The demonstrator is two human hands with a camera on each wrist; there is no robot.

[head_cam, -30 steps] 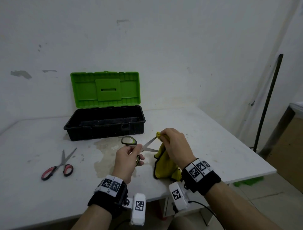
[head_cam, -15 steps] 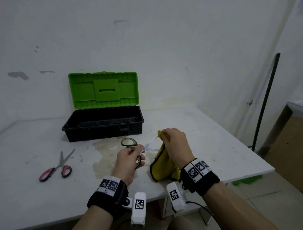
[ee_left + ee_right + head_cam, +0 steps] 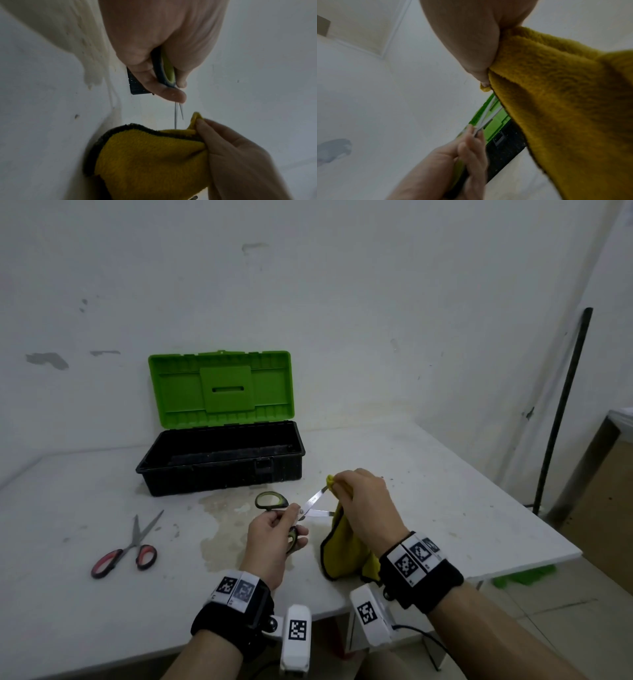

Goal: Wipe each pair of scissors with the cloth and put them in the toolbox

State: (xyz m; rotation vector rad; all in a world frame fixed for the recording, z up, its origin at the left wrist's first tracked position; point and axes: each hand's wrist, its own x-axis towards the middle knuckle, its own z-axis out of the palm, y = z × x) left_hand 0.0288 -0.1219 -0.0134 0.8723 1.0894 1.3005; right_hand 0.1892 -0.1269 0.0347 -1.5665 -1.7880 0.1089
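Head view. The left hand (image 3: pixel 274 534) has its grip clenched round the handles of the green scissors (image 3: pixel 291 510), held above the counter (image 3: pixel 428 491) with the blades spread apart and pointing right. The right hand (image 3: pixel 363 505) pinches a fold of the yellow cloth (image 3: pixel 342 553) over the tip of the upper blade; the rest of the cloth hangs down to the counter. The lower blade is bare and points toward the cloth. The toolbox (image 3: pixel 219 467) stands open just behind the hands, its green lid upright against the wall; nothing can be made out in the black tray. The red scissors (image 3: pixel 128 546) lie flat on the counter, well to the left of the hands, blades slightly open, untouched. A stained patch marks the counter in front of the toolbox.

Left wrist view. The left hand (image 3: pixel 163 51) grasps a green and dark handle of the green scissors (image 3: pixel 165 70); two thin blades run down from the fingers. The longer blade ends at the dark edge of the cloth (image 3: pixel 150 159), which the right hand (image 3: pixel 240 159) grips at its upper corner.

Right wrist view. The right hand (image 3: pixel 467 40) pinches the cloth (image 3: pixel 565 101) between thumb and fingers. The blades of the green scissors (image 3: pixel 485 117) run up under the cloth's edge from the left hand (image 3: pixel 462 159). Part of the toolbox (image 3: pixel 501 143) shows behind.
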